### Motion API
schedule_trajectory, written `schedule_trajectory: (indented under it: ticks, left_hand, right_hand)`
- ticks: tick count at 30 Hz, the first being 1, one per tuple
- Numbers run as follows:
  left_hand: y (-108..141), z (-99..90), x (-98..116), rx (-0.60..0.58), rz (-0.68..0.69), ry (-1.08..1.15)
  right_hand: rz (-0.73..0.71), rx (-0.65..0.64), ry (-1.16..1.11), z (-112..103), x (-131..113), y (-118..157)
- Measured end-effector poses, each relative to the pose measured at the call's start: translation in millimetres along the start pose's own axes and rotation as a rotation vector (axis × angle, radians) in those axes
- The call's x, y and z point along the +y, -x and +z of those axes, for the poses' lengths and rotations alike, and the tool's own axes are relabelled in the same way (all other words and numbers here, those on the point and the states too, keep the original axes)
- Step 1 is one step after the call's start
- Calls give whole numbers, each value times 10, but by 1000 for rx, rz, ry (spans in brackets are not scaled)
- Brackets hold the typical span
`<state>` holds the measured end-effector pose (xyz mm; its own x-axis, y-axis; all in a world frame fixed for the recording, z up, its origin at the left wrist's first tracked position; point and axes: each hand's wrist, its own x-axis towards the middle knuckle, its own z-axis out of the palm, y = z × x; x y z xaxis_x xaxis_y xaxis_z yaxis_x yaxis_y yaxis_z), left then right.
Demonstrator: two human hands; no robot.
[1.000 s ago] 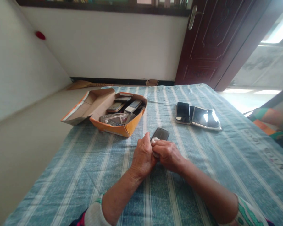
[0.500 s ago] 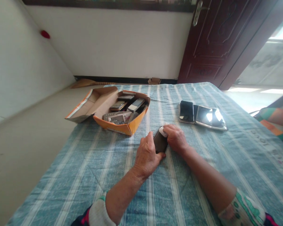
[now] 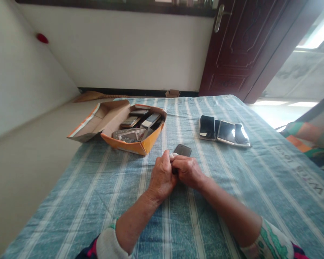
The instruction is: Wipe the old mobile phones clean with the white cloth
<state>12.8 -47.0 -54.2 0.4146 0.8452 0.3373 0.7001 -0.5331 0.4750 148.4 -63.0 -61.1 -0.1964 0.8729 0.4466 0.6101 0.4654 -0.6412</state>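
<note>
A dark mobile phone (image 3: pixel 183 150) lies in front of me, its far end showing and its near end covered by my hands. My left hand (image 3: pixel 162 176) is closed around the phone's near left side. In the fingers of my right hand (image 3: pixel 189 172) is a small white cloth (image 3: pixel 174 155), pressed against the phone's face; whether it is fabric or tissue is unclear. Left of the phone, an orange cardboard box (image 3: pixel 151 143) stands with its lid open, holding several old phones (image 3: pixel 130 121).
At the right of the striped cloth-covered table (image 3: pixel 221 194) lie a black phone (image 3: pixel 207 126) and some glossy phones (image 3: pixel 233 133) side by side. Behind the table are a wall and a dark red door (image 3: pixel 232 54). Patterned fabric (image 3: pixel 307 136) hangs at the far right.
My right hand has slid the white cloth from the phone's far end down and left, close to my left hand. The view has shifted slightly to the right.
</note>
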Motion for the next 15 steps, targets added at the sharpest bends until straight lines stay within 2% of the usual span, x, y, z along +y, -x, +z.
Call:
schedule_trajectory:
  ticks: [3, 6, 8, 10, 11, 13, 15]
  left_hand:
    - [1, -5, -12, -1, -20, 8]
    - [3, -9, -14, -12, -45, 29]
    - [4, -6, -16, -14, -47, 30]
    - [6, -1, -19, -9, -42, 21]
    - [8, 1, -20, -6, -37, 15]
    - [11, 2, -22, 2, -26, 5]
    - [11, -2, -20, 3, -18, -3]
  right_hand:
    - [87, 84, -274, -3, -18, -11]
    - [263, 192, -622, -98, 34, -38]
    - [405, 319, -786, -203, 118, -55]
    - [525, 504, -940, -307, 232, -64]
    - [566, 545, -1020, -347, 292, -65]
    - [610, 557, -1140, -393, 397, -56]
    - [595, 491, -1176, -398, 463, -42]
